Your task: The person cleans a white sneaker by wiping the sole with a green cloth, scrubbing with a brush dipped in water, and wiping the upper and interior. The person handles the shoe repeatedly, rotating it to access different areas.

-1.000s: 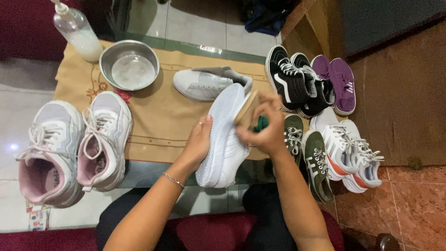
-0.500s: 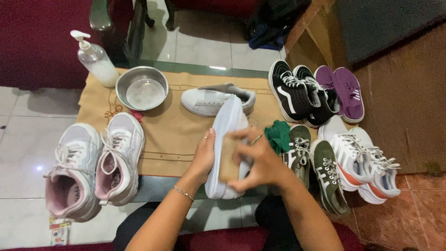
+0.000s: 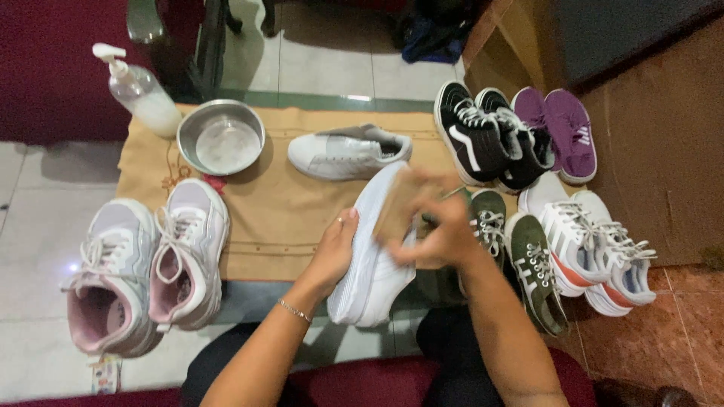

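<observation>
My left hand (image 3: 335, 249) grips the side of a white sneaker (image 3: 375, 260), held sole-side out over the tan cloth (image 3: 279, 218). My right hand (image 3: 441, 226) presses a wooden brush (image 3: 396, 205) against the sneaker's upper part; the hand is blurred. The matching white sneaker (image 3: 348, 151) lies on its side on the cloth just beyond.
A steel bowl (image 3: 220, 138) and a pump bottle (image 3: 139, 92) stand at the cloth's far left. Pink-and-white sneakers (image 3: 147, 264) sit left. Black sneakers (image 3: 489, 136), purple shoes (image 3: 564, 130), green sneakers (image 3: 524, 252) and white-orange sneakers (image 3: 592, 245) crowd the right.
My right hand has moved the brush along the white sneaker, from its far end down and back up. The left hand keeps its hold. The view has shifted slightly.
</observation>
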